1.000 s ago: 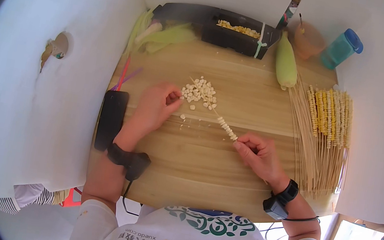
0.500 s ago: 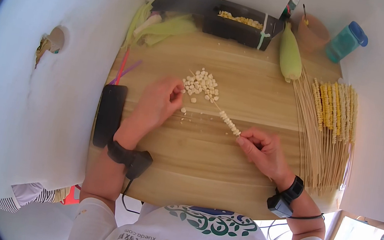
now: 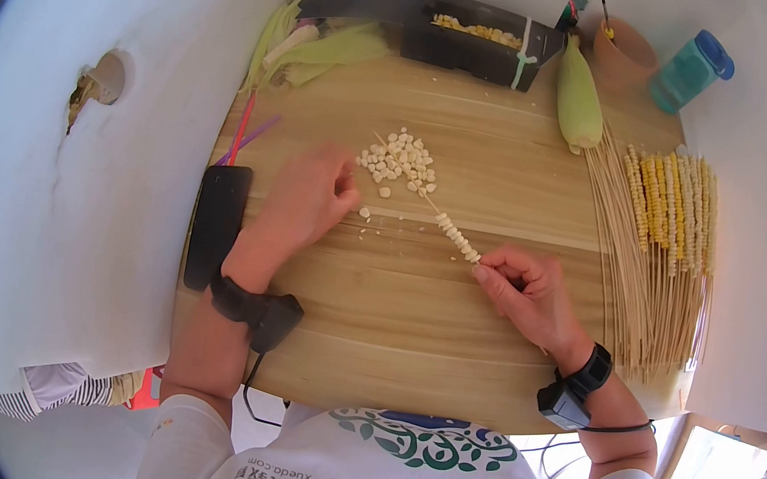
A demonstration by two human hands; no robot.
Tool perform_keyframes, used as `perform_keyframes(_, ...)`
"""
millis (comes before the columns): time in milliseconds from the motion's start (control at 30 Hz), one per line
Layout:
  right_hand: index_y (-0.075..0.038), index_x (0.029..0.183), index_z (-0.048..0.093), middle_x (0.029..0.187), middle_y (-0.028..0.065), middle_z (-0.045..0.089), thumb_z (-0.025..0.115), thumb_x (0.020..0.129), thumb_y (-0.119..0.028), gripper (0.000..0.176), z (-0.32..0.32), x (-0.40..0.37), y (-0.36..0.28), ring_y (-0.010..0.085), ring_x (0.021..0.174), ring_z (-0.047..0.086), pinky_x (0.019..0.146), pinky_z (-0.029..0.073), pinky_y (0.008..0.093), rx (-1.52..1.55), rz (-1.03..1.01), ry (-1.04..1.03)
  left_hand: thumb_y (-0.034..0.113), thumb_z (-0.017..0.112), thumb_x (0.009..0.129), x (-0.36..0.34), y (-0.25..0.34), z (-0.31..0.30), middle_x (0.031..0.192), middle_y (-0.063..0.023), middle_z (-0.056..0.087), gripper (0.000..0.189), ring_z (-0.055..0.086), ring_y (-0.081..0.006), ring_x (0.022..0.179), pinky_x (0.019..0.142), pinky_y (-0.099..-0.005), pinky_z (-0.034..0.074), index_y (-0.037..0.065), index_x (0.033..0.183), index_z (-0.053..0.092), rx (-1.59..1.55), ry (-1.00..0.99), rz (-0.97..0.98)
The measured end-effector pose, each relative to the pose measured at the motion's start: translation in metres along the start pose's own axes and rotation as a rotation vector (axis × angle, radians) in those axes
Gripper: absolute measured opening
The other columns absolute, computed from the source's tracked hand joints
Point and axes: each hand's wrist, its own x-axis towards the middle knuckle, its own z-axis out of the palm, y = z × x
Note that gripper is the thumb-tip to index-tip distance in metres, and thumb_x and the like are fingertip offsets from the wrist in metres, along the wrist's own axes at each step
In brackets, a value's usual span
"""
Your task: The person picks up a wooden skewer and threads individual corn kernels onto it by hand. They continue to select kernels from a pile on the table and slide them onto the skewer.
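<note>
My right hand pinches a thin wooden skewer near a row of pale corn kernels threaded on it. The skewer slants up and left, and its far end reaches over a loose heap of corn kernels on the table. Just left of that heap is my left hand, its fingers curled together and slightly blurred. Whatever sits between those fingertips is too small to make out. A few stray kernels and crumbs lie between the two hands.
On the right lie bare skewers and several corn-threaded skewers. A corn cob, a black box of kernels, a clay pot and a blue-lidded cup stand behind. Husks and a black phone are left.
My left hand has drawn slightly left, away from the kernel heap. My right hand keeps its pinch on the skewer, nearly still. The whole view has shifted slightly.
</note>
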Motion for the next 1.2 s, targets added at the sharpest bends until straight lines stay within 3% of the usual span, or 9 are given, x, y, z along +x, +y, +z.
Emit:
perform_keyframes(233,0.000,0.089,0.060,0.062,-0.0082,0.040,0.061,0.095,-0.011,0.013,0.000,-0.001,0.000,0.0018,0.059,0.032,0.049,0.026,0.0216,0.002,-0.008,-0.002,0.002,0.064,0.073,0.000,0.003,-0.005,0.076,-0.0151,0.059,0.015,0.060,-0.0310,0.067,0.061,-0.0378,0.049,-0.001,0.084,0.054,0.050,-0.025,0.027)
perform_keyframes(333,0.000,0.089,0.060,0.063,-0.0081,0.041,0.061,0.095,-0.011,0.013,0.000,-0.001,-0.004,0.0018,0.059,0.032,0.049,0.027,0.0215,-0.026,-0.025,0.001,0.002,0.063,0.073,0.000,0.007,-0.008,0.074,-0.0161,0.058,0.014,0.059,-0.0312,0.066,0.059,-0.0384,0.047,-0.001,0.082,0.052,0.060,-0.045,-0.052)
perform_keyframes(567,0.000,0.089,0.061,0.063,-0.0080,0.041,0.061,0.095,-0.011,0.012,-0.001,-0.001,-0.004,0.0019,0.059,0.032,0.049,0.027,0.0215,-0.031,-0.018,-0.002,0.002,0.062,0.072,0.002,0.000,-0.012,0.072,-0.0166,0.057,0.013,0.058,-0.0313,0.064,0.059,-0.0380,0.046,-0.001,0.080,0.052,0.064,-0.032,-0.006)
perform_keyframes(667,0.000,0.089,0.061,0.063,-0.0079,0.040,0.061,0.095,-0.011,0.012,0.000,-0.001,-0.004,0.0019,0.058,0.032,0.049,0.027,0.0215,-0.036,-0.030,-0.002,0.003,0.064,0.075,0.001,-0.002,-0.013,0.074,-0.0121,0.061,0.012,0.060,-0.0234,0.064,0.059,-0.0339,0.046,0.000,0.085,0.058,0.113,-0.060,0.005)
perform_keyframes(733,0.000,0.089,0.061,0.064,-0.0081,0.041,0.061,0.095,-0.010,0.012,-0.001,-0.001,-0.003,0.0015,0.059,0.033,0.049,0.027,0.0211,-0.050,-0.004,-0.009,0.004,0.066,0.081,0.000,0.002,-0.013,0.079,-0.0054,0.065,0.011,0.061,-0.0132,0.068,0.061,-0.0278,0.048,0.001,0.091,0.064,-0.278,-0.015,-0.279)
perform_keyframes(767,0.000,0.089,0.061,0.064,-0.0081,0.041,0.061,0.095,-0.010,0.012,-0.001,-0.001,-0.004,0.0015,0.059,0.033,0.049,0.027,0.0211,-0.050,-0.010,-0.008,0.004,0.066,0.081,0.002,0.001,-0.014,0.079,-0.0054,0.065,0.011,0.061,-0.0132,0.068,0.061,-0.0278,0.048,0.001,0.091,0.064,-0.275,-0.011,-0.275)
perform_keyframes(833,0.000,0.090,0.061,0.065,-0.0084,0.043,0.061,0.095,-0.011,0.012,-0.001,-0.002,-0.004,0.0010,0.060,0.034,0.050,0.028,0.0205,-0.006,-0.011,-0.017,0.005,0.067,0.086,0.007,-0.002,-0.014,0.084,-0.0019,0.067,0.010,0.060,-0.0076,0.073,0.066,-0.0237,0.048,0.001,0.095,0.066,-0.685,0.025,-0.378)
perform_keyframes(933,0.001,0.091,0.061,0.067,-0.0088,0.044,0.061,0.095,-0.011,0.012,-0.001,-0.003,-0.006,0.0007,0.062,0.035,0.051,0.028,0.0199,0.028,-0.002,-0.039,0.003,0.066,0.087,0.009,-0.009,-0.004,0.086,-0.0028,0.067,0.010,0.061,-0.0092,0.075,0.070,-0.0228,0.049,0.000,0.097,0.067,-0.999,0.103,-0.337)
perform_keyframes(1200,0.001,0.090,0.061,0.066,-0.0089,0.043,0.061,0.095,-0.012,0.013,-0.001,-0.003,-0.004,0.0010,0.061,0.033,0.051,0.027,0.0206,0.015,-0.040,-0.064,0.002,0.065,0.088,0.007,-0.011,0.010,0.092,-0.0045,0.068,0.018,0.063,-0.0116,0.080,0.075,-0.0246,0.051,0.000,0.106,0.067,-1.199,0.117,-0.373)
